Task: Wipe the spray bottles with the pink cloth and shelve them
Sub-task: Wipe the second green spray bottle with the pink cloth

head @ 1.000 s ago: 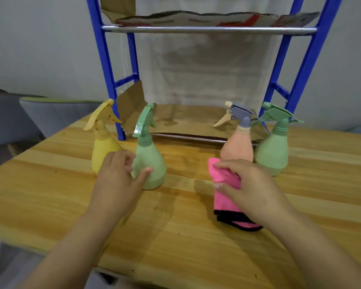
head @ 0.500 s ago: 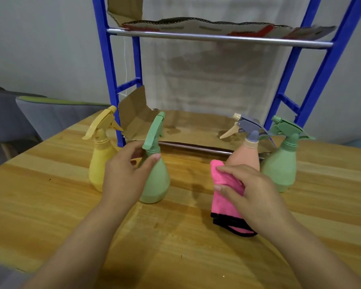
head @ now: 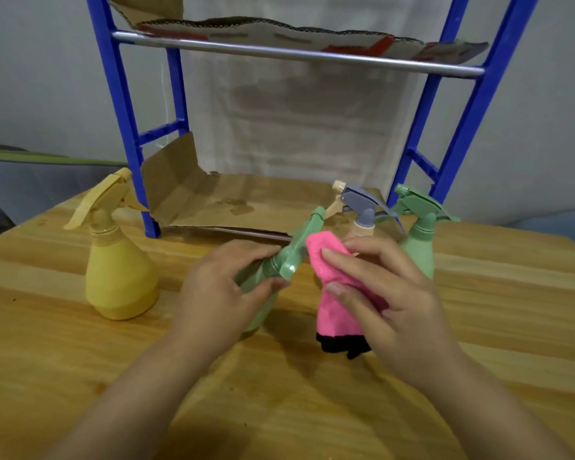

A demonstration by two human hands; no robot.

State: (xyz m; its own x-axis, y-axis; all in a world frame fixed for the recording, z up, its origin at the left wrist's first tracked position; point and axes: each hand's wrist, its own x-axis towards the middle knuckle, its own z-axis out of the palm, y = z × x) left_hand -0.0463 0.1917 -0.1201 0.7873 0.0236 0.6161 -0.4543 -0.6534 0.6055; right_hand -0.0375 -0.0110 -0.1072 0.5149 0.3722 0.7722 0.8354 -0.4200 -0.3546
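My left hand [head: 223, 287] grips a light green spray bottle [head: 292, 257] by its neck and holds it tilted to the right, above the wooden table [head: 80, 360]. My right hand [head: 389, 293] holds the pink cloth [head: 332, 293] with a black hem right beside the bottle's trigger head. A yellow spray bottle [head: 117, 267] stands upright at the left. Behind my right hand stand a peach bottle with a purple trigger [head: 362, 210] and another green bottle [head: 419, 234], both partly hidden.
A blue metal shelf rack [head: 130, 127] stands at the back of the table. Cardboard sheets line its lower shelf [head: 246, 204] and its upper shelf [head: 296, 38]. A grey chair [head: 30, 174] stands at the far left.
My left hand closed round the green bottle's neck, lifted it and tilted it to the right. My right hand raised the pink cloth toward the bottle's head.
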